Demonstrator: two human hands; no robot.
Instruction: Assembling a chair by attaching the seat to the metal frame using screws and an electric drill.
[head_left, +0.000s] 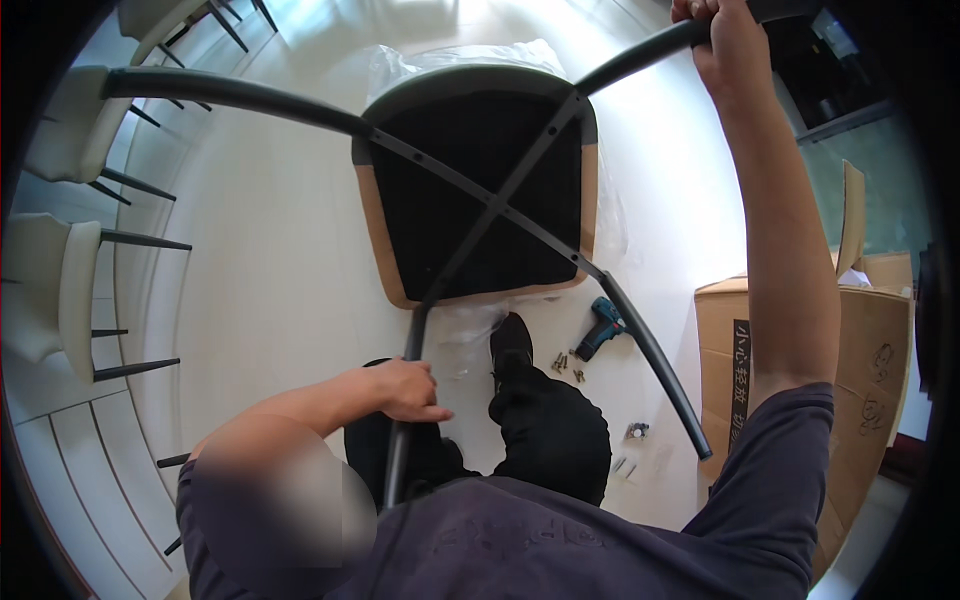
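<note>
Partly, the right hand point(725, 40) leaves the frame.

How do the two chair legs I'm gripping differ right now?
The near leg, under the left hand, runs back between the knees; the far leg, under the right hand, stretches away at arm's length. The left hand grips mid-leg, the right nearer the tip. Both are dark tubes crossing under the upturned seat.

Pale glossy floor point(280, 270), bright glare at top; white chairs point(60, 130) left; cardboard box point(880, 340) right.
</note>
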